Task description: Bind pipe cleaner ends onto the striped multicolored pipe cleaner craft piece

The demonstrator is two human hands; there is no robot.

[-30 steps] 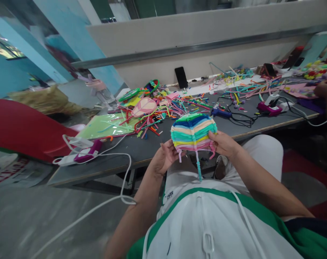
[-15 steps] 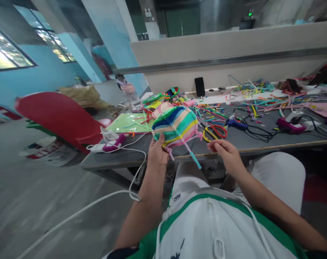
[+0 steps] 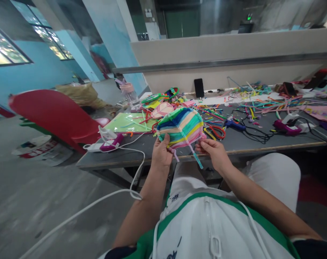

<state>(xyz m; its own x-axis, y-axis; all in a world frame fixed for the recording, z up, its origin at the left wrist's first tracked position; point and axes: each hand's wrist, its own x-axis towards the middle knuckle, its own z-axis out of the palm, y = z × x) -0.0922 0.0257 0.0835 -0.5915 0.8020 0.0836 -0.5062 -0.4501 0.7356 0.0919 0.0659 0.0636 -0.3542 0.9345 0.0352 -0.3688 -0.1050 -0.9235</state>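
Note:
A rounded, striped yarn craft piece (image 3: pixel 179 127) is held up over the table's front edge, with bands of blue, peach, green, yellow and pink crossing a pale rib. A stem with a blue-green end sticks out below it, beside short lilac ends. My left hand (image 3: pixel 162 151) grips its lower left edge, thumb on the front face. At the lower right edge, my right hand (image 3: pixel 210 149) is closed in a pinch, thumb against fingers, on the pink part. Just behind it lie scissors (image 3: pixel 219 132) with red and yellow handles.
On the grey table (image 3: pixel 98 158) are a blue glue gun (image 3: pixel 235 125), scattered pipe cleaners, a green sheet (image 3: pixel 128 123), a phone (image 3: pixel 199 87) and a purple-and-white power strip (image 3: pixel 111 142). A white cable (image 3: pixel 85 212) hangs past my left forearm. A red chair (image 3: pixel 55 115) stands left.
My right hand has moved left, from apart to the craft piece's lower right edge, and now pinches it. The craft piece and left hand have shifted slightly right.

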